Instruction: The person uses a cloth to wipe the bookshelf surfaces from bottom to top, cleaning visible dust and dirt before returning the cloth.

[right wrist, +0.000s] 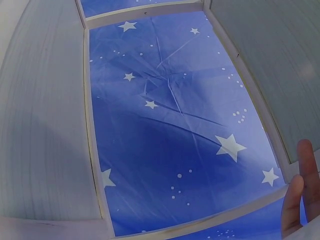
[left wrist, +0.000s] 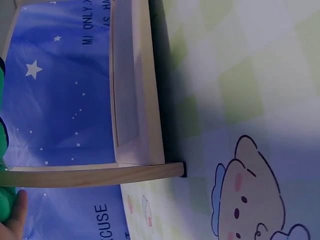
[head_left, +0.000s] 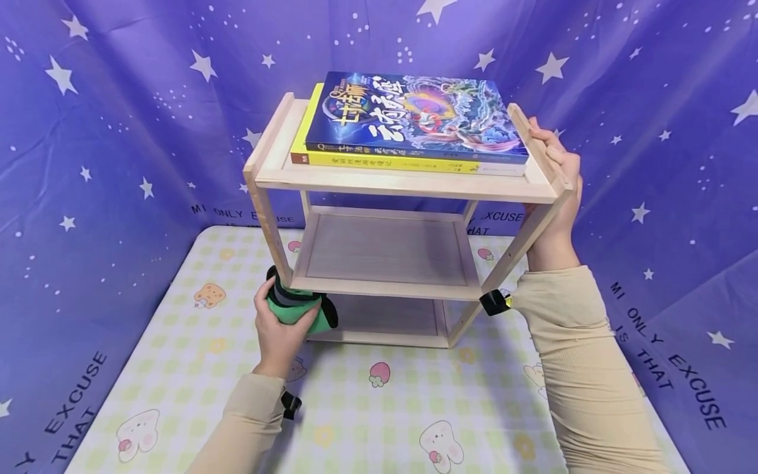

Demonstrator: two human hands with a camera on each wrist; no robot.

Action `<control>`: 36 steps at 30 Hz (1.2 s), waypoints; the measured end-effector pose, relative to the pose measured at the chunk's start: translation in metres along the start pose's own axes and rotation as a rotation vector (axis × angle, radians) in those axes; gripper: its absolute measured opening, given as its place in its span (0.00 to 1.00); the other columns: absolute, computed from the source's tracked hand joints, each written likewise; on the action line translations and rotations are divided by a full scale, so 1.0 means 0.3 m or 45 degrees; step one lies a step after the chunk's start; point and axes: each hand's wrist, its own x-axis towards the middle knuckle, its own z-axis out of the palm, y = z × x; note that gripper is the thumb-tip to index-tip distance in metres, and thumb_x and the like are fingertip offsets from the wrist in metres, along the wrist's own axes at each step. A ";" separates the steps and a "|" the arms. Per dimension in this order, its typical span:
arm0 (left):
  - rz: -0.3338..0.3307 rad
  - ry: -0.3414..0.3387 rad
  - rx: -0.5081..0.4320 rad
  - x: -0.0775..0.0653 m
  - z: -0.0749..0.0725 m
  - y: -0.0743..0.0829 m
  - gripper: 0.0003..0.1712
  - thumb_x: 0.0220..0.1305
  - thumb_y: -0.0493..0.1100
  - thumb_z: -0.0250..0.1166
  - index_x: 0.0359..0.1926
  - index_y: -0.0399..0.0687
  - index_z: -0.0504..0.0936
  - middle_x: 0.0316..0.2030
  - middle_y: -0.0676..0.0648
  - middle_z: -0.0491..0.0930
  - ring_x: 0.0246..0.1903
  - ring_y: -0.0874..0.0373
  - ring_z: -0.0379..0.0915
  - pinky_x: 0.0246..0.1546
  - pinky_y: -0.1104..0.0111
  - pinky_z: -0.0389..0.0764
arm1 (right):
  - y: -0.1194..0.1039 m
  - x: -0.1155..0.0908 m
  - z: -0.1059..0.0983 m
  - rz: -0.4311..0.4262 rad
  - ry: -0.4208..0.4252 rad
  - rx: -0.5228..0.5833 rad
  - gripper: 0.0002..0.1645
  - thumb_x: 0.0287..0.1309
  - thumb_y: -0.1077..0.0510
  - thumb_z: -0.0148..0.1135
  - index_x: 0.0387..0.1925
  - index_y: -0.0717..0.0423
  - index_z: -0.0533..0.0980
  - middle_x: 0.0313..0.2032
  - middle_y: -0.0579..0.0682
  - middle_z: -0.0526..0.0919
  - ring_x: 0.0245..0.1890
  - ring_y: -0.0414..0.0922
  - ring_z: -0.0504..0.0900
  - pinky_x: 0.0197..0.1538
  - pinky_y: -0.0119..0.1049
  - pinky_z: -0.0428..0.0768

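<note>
A pale wooden three-tier shelf (head_left: 367, 284) stands on the table, seen from above and slightly turned. My left hand (head_left: 284, 336) holds a green cloth piece (head_left: 296, 309) with black edging and a dark grey band against the shelf's front left post (head_left: 269, 227). In the left wrist view the green cloth (left wrist: 6, 202) shows on both sides of that post (left wrist: 90, 176), with a finger beside it. My right hand (head_left: 559, 191) grips the right end of the top tier, its fingers curled over the side rail (head_left: 535, 145). In the right wrist view, fingertips (right wrist: 305, 155) overlap a shelf panel.
Two stacked books lie on the top tier: a blue illustrated one (head_left: 426, 112) over a yellow one (head_left: 367, 161). A checked tablecloth (head_left: 367, 421) with cartoon prints covers the table. Purple star-printed curtains (head_left: 118, 131) surround it at the back and both sides.
</note>
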 end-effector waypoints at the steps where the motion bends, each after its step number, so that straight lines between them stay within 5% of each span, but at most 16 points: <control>1: -0.005 -0.004 0.000 -0.002 0.000 -0.002 0.49 0.45 0.35 0.78 0.67 0.45 0.60 0.56 0.33 0.76 0.49 0.46 0.75 0.50 0.69 0.71 | 0.000 0.000 0.000 -0.003 0.006 -0.007 0.28 0.69 0.67 0.31 0.33 0.65 0.82 0.65 0.68 0.70 0.72 0.54 0.65 0.71 0.35 0.66; 14: -0.197 -0.063 0.009 -0.034 -0.006 -0.018 0.45 0.49 0.38 0.77 0.65 0.47 0.63 0.54 0.36 0.78 0.48 0.49 0.75 0.48 0.64 0.72 | 0.005 0.001 -0.004 -0.052 -0.001 -0.074 0.29 0.69 0.67 0.32 0.33 0.62 0.83 0.50 0.56 0.83 0.71 0.54 0.67 0.70 0.35 0.67; 32: -0.361 -0.181 0.191 -0.049 -0.027 -0.025 0.46 0.49 0.48 0.79 0.65 0.52 0.63 0.55 0.35 0.77 0.50 0.40 0.76 0.48 0.48 0.76 | 0.003 0.000 -0.002 -0.028 -0.022 -0.063 0.29 0.69 0.67 0.30 0.33 0.61 0.82 0.62 0.65 0.74 0.72 0.53 0.66 0.70 0.34 0.66; 36: -0.372 -0.210 0.231 -0.051 -0.030 -0.023 0.47 0.49 0.48 0.79 0.66 0.49 0.62 0.58 0.37 0.73 0.53 0.39 0.74 0.52 0.46 0.74 | 0.003 0.000 -0.002 -0.039 -0.021 -0.066 0.29 0.69 0.67 0.30 0.33 0.61 0.82 0.57 0.62 0.78 0.72 0.54 0.66 0.70 0.35 0.67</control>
